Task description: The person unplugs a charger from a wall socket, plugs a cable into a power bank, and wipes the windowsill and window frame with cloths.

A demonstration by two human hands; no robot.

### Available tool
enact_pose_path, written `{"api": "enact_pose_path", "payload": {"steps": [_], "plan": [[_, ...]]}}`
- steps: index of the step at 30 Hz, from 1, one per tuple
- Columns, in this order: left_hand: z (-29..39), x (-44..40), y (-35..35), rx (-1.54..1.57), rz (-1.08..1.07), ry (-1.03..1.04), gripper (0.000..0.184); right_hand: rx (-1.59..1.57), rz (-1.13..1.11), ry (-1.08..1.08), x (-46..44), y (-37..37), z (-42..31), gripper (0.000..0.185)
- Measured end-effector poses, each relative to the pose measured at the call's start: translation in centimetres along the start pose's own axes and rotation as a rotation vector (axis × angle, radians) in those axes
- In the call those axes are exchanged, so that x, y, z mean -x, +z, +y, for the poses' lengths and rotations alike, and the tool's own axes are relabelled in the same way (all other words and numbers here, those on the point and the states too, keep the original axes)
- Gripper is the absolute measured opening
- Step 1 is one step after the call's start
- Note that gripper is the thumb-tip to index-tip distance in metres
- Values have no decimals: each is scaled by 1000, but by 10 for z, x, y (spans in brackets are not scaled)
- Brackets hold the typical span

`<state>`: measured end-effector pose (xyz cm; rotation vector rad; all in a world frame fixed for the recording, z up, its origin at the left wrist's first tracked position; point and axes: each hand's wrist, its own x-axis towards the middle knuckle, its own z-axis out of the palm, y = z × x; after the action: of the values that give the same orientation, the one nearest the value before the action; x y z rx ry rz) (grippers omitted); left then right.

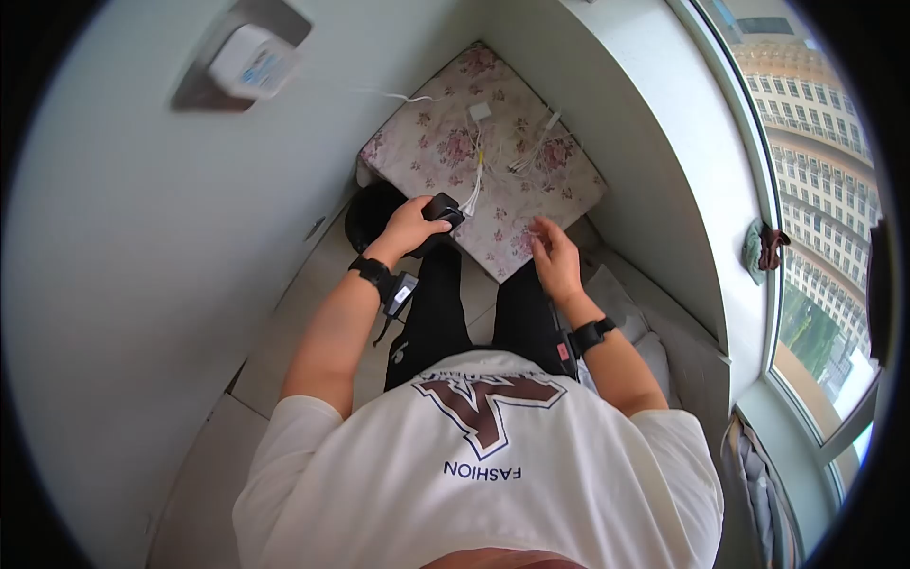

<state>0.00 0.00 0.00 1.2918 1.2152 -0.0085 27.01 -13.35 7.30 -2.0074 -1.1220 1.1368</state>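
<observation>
Floral surface (512,213), white cables (479,174) — left hand (408,230) round a black, seemingly boxy object (444,211) — right hand (558,260) loosely open.

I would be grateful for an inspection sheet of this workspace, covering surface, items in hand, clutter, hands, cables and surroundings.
Surface: table under a floral cover, set in a corner.
Items in hand: black object, held at the table's near left edge; its exact type cannot be told.
Clutter: small white block towards the far side.
Hands: left hand grips the black object; right hand is empty, fingers loosely bent by the near right edge.
Cables: white cables run to beside the black object; more lie loosely coiled at right. Damage: nothing seen, though detail is small.
Surroundings: pale wall at left, window at right.
</observation>
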Motion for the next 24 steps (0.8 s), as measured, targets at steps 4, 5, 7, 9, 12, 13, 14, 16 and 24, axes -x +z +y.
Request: {"api": "enact_pose_path", "payload": {"steps": [4, 5, 7, 9, 12, 13, 14, 16, 24], "plan": [[-41, -82, -23, -150, -55, -111, 59, -61, -20, 74, -27, 45, 40, 36], [-38, -115, 9, -121, -149, -96, 62, -65, 11, 117, -29, 19, 60, 36], [-49, -128, 28, -212, -218, -110, 69, -64, -1, 202, -12, 10, 85, 37], [-50, -149, 38, -438, -120, -78, 74, -65, 2, 260, -12, -3, 110, 38], [-61, -169, 38, -433, -88, -88, 72, -27, 23, 307, -9, -17, 126, 36], [-59, -174, 34, -445, -67, -84, 70, -35, 16, 301, -11, -19, 129, 36], [-58, -174, 32, -449, -2, -15, 66, -19, 26, 318, -12, -22, 132, 35], [-50, -172, 28, -345, 4, -37, 64, -11, 14, 313, -12, -28, 133, 35], [40, -94, 11, -189, 529, 175, 64, -95, -49, -217, -93, -28, -19, 43]]}}
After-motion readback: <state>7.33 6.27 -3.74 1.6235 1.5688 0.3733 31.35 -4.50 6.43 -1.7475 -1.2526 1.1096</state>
